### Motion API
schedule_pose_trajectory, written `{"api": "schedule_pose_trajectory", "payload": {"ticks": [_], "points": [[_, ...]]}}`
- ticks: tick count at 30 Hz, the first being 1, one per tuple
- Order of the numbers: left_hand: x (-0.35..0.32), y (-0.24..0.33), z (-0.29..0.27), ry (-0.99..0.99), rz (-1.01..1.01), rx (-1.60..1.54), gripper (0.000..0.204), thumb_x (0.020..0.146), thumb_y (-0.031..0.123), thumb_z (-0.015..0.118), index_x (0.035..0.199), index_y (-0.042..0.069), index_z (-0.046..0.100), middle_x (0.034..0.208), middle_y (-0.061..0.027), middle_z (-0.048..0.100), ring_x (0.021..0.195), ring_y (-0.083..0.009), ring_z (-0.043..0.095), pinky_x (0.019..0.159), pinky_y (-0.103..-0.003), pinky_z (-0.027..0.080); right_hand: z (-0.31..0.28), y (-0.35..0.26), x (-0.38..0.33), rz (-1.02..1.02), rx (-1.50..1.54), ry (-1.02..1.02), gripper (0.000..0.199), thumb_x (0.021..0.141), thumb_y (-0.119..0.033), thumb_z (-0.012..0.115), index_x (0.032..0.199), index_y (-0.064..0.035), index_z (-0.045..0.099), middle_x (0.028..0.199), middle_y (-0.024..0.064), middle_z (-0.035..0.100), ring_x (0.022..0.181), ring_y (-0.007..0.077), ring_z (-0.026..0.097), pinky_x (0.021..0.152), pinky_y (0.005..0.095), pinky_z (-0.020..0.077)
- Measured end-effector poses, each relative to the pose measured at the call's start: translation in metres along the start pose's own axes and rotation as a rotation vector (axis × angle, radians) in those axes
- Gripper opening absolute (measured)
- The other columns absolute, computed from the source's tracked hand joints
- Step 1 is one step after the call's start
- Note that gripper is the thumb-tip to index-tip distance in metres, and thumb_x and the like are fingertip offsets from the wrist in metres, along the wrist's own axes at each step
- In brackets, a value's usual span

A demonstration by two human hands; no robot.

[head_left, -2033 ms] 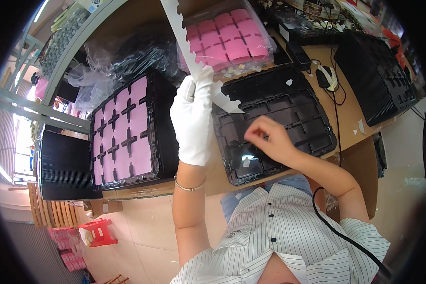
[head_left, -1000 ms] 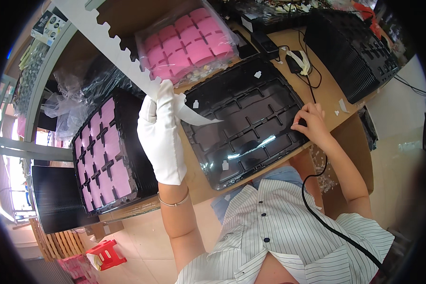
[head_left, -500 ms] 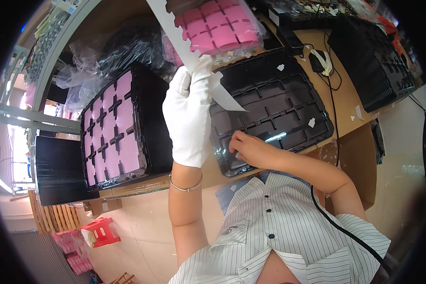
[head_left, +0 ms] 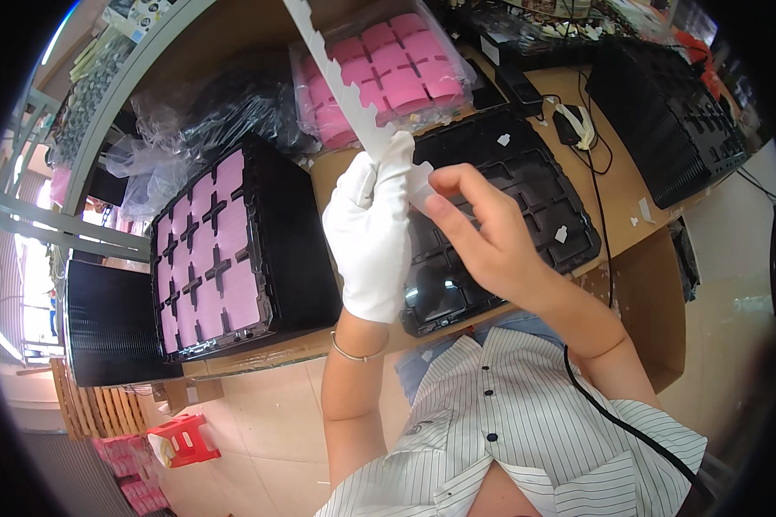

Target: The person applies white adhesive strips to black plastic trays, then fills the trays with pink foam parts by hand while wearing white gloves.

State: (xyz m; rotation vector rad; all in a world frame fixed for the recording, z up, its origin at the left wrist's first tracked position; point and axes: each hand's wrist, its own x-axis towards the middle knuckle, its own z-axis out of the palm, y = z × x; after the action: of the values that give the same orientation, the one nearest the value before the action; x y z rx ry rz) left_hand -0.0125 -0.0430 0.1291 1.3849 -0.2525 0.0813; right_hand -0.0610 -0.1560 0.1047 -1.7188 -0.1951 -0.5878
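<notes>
While both hands are meeting over the bench, these lines are telling how things are lying

Left hand: the gloved left hand [head_left: 372, 233] is gripping a long white notched strip [head_left: 341, 73], its fingers closed around the strip's lower end

Strip: it is running up and to the left from the glove's fingertips, crossing in front of the pink pads and leaving the picture at the top edge; its lower tip is poking out just past the glove toward the right hand

Right hand: the bare right hand [head_left: 483, 237] is pinching at a small white piece [head_left: 420, 185] at the strip's lower end, thumb and forefinger pressed together on it, right beside the glove's fingertips

Where the piece is sitting: between the two hands, touching both, above the near edge of the black tray

Black tray: the empty black compartment tray [head_left: 526, 181] is lying on the bench under the hands, with a few small white bits [head_left: 560, 233] lying in its pockets

Left stack: a stack of black trays topped with pink foam squares [head_left: 211, 258] is standing well to the left of the glove

Bagged pads: a clear bag of pink foam pads [head_left: 388, 73] is lying behind the strip, at the back of the bench

Right side: another stack of black trays [head_left: 681, 129] is sitting far right, and a black cable [head_left: 599, 198] is trailing across the wooden bench [head_left: 629, 198]

Wrist: a thin bracelet [head_left: 358, 351] is circling the left wrist
</notes>
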Motion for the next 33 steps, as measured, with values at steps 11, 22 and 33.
{"api": "schedule_pose_trajectory", "payload": {"ticks": [11, 22, 33], "points": [[-0.005, 0.022, -0.004, -0.157, -0.105, 0.259, 0.021, 0.093, 0.020, 0.069, 0.101, 0.000, 0.069, 0.086, -0.0004, 0.069, 0.078, -0.0039, 0.057, 0.068, -0.020, 0.044, -0.021, 0.009, -0.007, 0.083, 0.236, -0.068, 0.012, 0.099, -0.011, 0.055, 0.102, 0.0004, 0.058, 0.081, 0.0046, 0.062, 0.070, 0.0078, 0.059, 0.061, 0.0215, 0.0455], [-0.013, 0.021, 0.004, -0.112, -0.081, 0.245, 0.019, 0.094, 0.021, 0.069, 0.097, 0.002, 0.069, 0.082, 0.0006, 0.069, 0.071, -0.0018, 0.054, 0.061, -0.019, 0.042, -0.018, 0.007, -0.008, 0.127, 0.407, 0.032, 0.013, 0.097, -0.015, 0.062, 0.100, -0.0020, 0.061, 0.082, 0.0000, 0.062, 0.074, 0.0037, 0.056, 0.065, 0.0201, 0.0447], [-0.021, 0.012, 0.002, -0.071, -0.180, 0.084, 0.013, 0.097, 0.016, 0.062, 0.093, 0.005, 0.065, 0.068, 0.0068, 0.052, 0.054, 0.0006, 0.037, 0.048, -0.018, 0.027, -0.032, 0.018, 0.005, -0.974, -0.702, 0.124, 0.025, 0.068, -0.007, 0.067, 0.093, -0.0026, 0.063, 0.087, 0.0052, 0.060, 0.063, 0.0155, 0.057, 0.052, 0.0271, 0.0465]]}}
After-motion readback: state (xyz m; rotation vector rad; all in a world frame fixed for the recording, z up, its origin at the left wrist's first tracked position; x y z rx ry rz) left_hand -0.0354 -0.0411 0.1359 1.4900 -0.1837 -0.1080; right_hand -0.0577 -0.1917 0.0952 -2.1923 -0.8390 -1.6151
